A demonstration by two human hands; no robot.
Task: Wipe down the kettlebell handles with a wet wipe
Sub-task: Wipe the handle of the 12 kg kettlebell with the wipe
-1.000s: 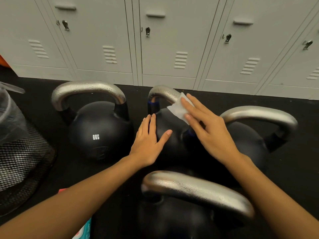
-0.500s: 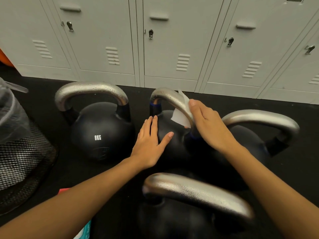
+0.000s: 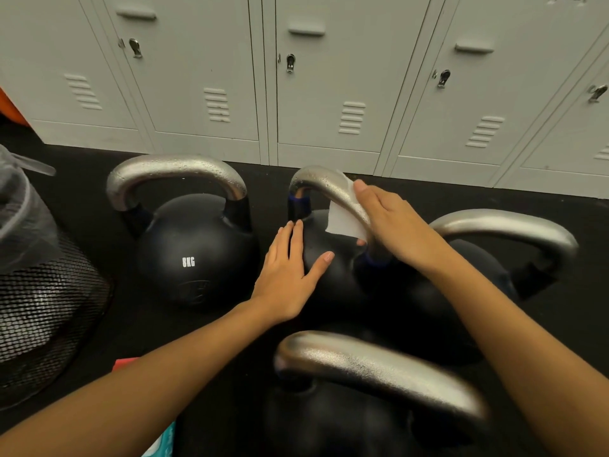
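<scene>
Right hand (image 3: pixel 392 222) wraps wet wipe (image 3: pixel 346 222) around handle (image 3: pixel 329 189) of middle kettlebell (image 3: pixel 333 268), far centre on floor. Left hand (image 3: pixel 290 268) flat on bell body, fingers straight, bracing. 4 kettlebells in view. Advice: keep wipe wrapped around full handle, cover underside and both ends, hold bell steady throughout.
</scene>
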